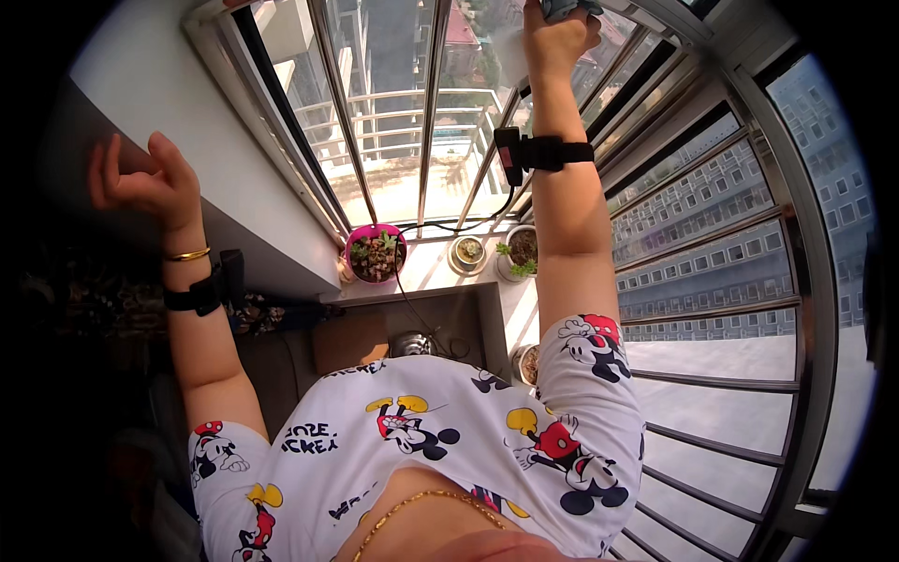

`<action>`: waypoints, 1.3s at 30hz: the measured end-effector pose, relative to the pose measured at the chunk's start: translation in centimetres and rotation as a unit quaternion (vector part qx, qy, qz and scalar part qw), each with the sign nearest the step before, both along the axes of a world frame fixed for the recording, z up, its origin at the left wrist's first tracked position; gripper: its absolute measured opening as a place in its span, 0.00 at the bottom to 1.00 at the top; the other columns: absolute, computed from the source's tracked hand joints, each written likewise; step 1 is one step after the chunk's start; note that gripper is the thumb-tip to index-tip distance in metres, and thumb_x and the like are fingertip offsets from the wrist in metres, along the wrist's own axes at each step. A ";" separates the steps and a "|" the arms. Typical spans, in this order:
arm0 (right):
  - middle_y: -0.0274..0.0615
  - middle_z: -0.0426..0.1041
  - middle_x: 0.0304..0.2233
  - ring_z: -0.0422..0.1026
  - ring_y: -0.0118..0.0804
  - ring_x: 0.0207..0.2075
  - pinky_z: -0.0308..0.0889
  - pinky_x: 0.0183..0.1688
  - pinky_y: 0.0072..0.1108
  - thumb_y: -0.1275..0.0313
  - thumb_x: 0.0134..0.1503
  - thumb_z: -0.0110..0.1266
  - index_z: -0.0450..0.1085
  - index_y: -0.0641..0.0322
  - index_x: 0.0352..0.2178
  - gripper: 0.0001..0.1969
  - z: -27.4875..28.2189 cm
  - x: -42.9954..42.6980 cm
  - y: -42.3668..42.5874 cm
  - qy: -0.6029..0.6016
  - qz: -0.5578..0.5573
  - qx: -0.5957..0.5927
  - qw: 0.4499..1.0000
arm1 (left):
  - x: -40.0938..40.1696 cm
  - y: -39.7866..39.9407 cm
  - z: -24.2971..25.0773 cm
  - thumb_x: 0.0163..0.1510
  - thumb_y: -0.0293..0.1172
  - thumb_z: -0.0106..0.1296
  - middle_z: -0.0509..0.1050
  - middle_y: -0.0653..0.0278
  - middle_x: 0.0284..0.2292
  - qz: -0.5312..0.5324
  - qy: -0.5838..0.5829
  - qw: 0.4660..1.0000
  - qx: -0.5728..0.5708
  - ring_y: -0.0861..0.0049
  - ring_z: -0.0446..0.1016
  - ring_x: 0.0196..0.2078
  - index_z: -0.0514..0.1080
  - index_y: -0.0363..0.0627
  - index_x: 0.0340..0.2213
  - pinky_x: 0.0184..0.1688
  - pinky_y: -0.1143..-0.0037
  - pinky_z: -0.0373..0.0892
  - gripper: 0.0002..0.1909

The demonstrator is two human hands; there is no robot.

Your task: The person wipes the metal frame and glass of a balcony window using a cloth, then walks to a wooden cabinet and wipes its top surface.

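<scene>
My right hand (558, 42) reaches up to the top of the view, its fingers closed around a bunched grey-green cloth (562, 8) that is partly cut off by the picture's edge. Behind it stand the window pane (393, 56) and the vertical metal bars (430, 105). Whether the cloth touches the glass, I cannot tell. Off to the left, my left hand (151, 179) is raised beside the white wall (260, 190), fingers loosely curled and apart, holding nothing.
Potted succulents stand on the sill: a pink pot (379, 274), a small round pot (468, 254) and a white pot (518, 256). Another pot (527, 364) is nearer me. A black cable (449, 228) hangs from my right forearm. Barred windows (709, 281) run along the right.
</scene>
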State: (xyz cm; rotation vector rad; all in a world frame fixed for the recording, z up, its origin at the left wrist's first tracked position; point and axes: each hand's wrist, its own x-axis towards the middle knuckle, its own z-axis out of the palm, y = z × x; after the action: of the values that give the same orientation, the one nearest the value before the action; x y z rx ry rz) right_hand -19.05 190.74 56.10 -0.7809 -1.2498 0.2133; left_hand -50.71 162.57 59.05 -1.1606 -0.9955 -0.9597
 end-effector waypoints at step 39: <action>0.46 0.70 0.23 0.70 0.39 0.27 0.65 0.30 0.26 0.69 0.43 0.57 0.67 0.66 0.24 0.11 -2.0 9.8 7.4 -0.161 -0.275 0.015 0.948 | -2.1 0.4 -0.7 0.52 0.36 0.50 0.53 0.54 0.43 0.018 0.012 1.000 0.005 0.70 0.55 0.46 0.57 0.35 0.41 0.49 0.73 0.58 0.21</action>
State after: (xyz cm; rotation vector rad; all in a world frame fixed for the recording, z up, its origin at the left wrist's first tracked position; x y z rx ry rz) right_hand -9.29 198.19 54.07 -1.1371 -1.2806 -0.4017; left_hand -52.78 162.93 58.33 -1.1404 -0.9886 -0.9200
